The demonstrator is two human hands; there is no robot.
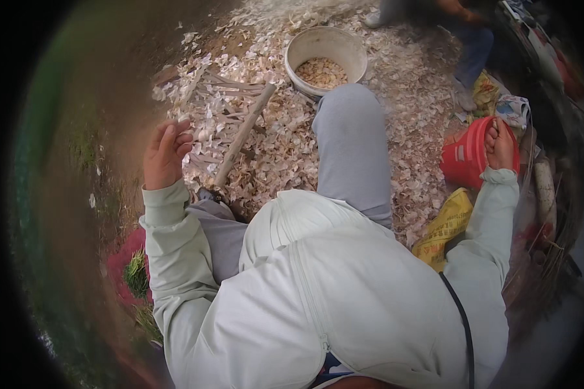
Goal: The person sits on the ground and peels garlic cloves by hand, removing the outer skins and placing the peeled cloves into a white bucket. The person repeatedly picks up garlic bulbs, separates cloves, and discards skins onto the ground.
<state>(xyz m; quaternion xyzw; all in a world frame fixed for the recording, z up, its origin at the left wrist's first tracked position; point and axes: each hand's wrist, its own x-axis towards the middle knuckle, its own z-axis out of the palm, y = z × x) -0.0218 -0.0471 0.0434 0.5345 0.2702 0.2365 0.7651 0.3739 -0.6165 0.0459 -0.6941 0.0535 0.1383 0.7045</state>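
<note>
My left hand [167, 151] is raised at the left with curled fingers and the thumb near the fingertips. A small pale thing shows at those tips; whether it is held or lies behind is unclear. My right hand [501, 145] is closed in front of a tilted red plastic bucket [461, 154], near its rim; what its fingers hold, if anything, is too small to tell. Beyond my grey-trousered knee stands a whitish plastic bucket [293, 57] with yellowish pieces, apparently garlic cloves [322, 72], at its bottom.
Papery garlic skins [282, 141] cover the ground. A wooden frame [246, 136] with slats lies at the left. A co-worker's leg [473, 56] is at the upper right. A yellow printed sack [445, 228] lies beside my right arm, a red mesh bag [126, 265] at the lower left.
</note>
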